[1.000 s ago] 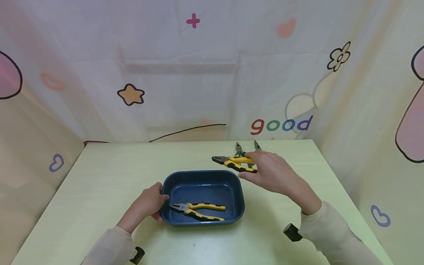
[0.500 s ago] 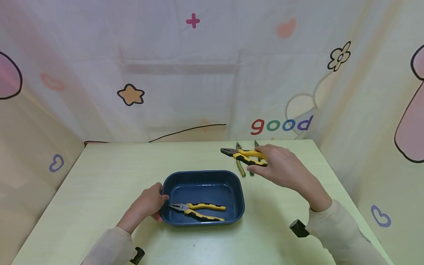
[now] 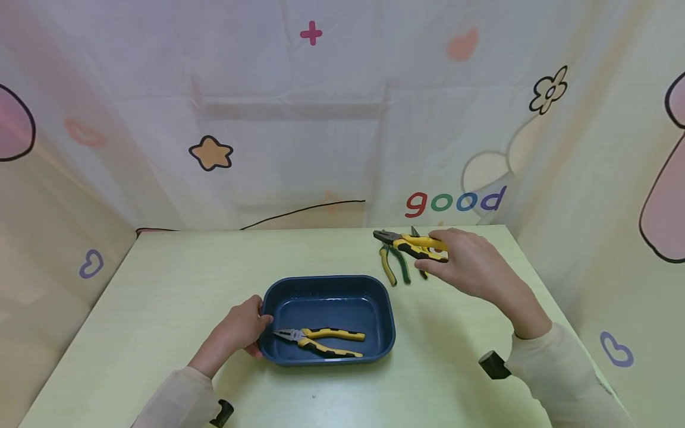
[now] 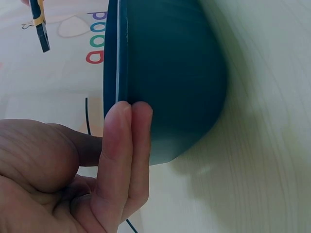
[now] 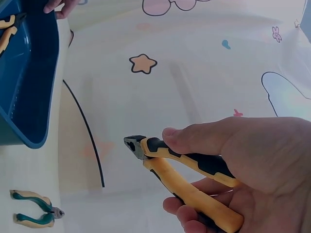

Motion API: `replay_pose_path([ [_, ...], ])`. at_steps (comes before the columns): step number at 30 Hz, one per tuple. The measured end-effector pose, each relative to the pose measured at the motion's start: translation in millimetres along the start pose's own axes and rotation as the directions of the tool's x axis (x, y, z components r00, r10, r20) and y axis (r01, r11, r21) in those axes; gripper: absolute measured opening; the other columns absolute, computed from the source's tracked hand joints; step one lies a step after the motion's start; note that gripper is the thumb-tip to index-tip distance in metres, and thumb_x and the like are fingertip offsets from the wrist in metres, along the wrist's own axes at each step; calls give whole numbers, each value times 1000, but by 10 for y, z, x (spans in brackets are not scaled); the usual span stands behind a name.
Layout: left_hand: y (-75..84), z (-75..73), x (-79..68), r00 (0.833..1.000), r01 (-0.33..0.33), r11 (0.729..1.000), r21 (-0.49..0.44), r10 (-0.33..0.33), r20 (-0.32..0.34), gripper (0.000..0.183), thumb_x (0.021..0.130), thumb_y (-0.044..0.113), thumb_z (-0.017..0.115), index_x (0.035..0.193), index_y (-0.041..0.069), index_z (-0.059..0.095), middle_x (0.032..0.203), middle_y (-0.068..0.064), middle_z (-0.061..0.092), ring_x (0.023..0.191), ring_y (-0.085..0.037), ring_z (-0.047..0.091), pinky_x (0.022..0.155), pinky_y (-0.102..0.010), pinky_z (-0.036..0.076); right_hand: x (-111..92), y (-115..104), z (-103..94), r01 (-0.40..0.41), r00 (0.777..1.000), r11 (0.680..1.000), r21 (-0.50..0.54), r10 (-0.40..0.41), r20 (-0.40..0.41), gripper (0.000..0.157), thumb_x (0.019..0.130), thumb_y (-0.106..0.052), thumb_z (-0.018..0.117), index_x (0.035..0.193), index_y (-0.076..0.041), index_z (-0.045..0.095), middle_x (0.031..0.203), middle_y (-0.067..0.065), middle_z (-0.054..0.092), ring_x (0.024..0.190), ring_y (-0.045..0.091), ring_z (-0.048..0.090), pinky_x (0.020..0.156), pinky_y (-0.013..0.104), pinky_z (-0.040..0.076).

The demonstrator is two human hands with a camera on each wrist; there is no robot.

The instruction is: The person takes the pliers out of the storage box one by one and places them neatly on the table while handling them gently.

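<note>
In the head view, my right hand [image 3: 476, 264] holds pliers [image 3: 420, 245] with yellow and black handles above the table's back right. Their dark tip points left, and the right wrist view shows thumb and fingers round the spread handles [image 5: 194, 194]. My left hand [image 3: 241, 326] pinches the left rim of a dark blue tray [image 3: 326, 288]; the left wrist view has two fingers against the tray's outer wall [image 4: 175, 73]. Another pair of yellow-and-black pliers [image 3: 321, 342] lies in the tray, its tip to the left.
Behind and below the held pliers lie smaller pliers with green and yellow handles [image 3: 404, 266]. Beside them is another tool [image 3: 424, 274], mostly hidden by the held pliers and right hand. A printed curtain [image 3: 299, 148] stands along the table's back and sides.
My right hand has carried the held pliers right and toward the back, away from the tray. More of the green-handled pliers shows. My left hand and the tray have stayed put.
</note>
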State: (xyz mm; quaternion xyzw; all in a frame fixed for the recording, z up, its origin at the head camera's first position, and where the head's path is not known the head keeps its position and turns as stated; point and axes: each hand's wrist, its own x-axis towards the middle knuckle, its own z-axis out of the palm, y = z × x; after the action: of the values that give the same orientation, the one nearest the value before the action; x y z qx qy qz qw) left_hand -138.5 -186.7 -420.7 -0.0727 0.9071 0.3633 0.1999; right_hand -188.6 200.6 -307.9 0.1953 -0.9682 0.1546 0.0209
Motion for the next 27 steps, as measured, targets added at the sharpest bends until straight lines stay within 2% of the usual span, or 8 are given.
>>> replay_pose_path([
  [4, -2, 2, 0, 1000, 2, 1000, -2, -2, 1, 17, 107, 9, 56, 112, -4, 47, 81, -18, 59, 50, -21, 68, 53, -28, 56, -7, 76, -31, -21, 1000, 1000, -5, 21, -5, 61, 93, -39, 76, 134, 4, 63, 127, 25, 66, 91, 30, 62, 77, 47, 54],
  [6, -3, 3, -2, 1000, 4, 1000, -3, -4, 1, 17, 107, 10, 56, 111, -4, 47, 80, -18, 59, 50, -21, 68, 53, -28, 56, -9, 119, -45, -29, 1000, 1000, -6, 29, -8, 62, 93, -40, 76, 134, 5, 63, 125, 24, 67, 88, 29, 61, 75, 45, 54],
  [13, 3, 5, 8, 1000, 11, 1000, -2, -11, 2, 18, 107, 10, 56, 112, -4, 47, 81, -18, 59, 50, -21, 68, 52, -28, 56, -12, 258, -86, -38, 999, 999, 2, 38, -24, 55, 93, -40, 76, 125, 3, 67, 97, 11, 69, 78, 25, 57, 63, 34, 46],
  [21, 8, 4, 6, 1000, 16, 1000, -4, -16, -2, 18, 106, 9, 56, 112, -4, 47, 82, -18, 59, 50, -21, 68, 52, -28, 56, -28, 382, -86, -58, 997, 998, 5, 58, -42, 61, 95, -39, 74, 131, 9, 62, 112, 22, 70, 91, 33, 63, 76, 49, 52],
  [27, 6, 4, -2, 1000, 13, 1000, -8, -13, 0, 17, 106, 10, 56, 111, -4, 47, 81, -18, 59, 50, -21, 68, 53, -28, 56, -16, 481, -85, -100, 994, 995, 12, 100, -44, 65, 95, -42, 74, 131, 11, 61, 105, 22, 68, 86, 33, 58, 69, 43, 49],
])
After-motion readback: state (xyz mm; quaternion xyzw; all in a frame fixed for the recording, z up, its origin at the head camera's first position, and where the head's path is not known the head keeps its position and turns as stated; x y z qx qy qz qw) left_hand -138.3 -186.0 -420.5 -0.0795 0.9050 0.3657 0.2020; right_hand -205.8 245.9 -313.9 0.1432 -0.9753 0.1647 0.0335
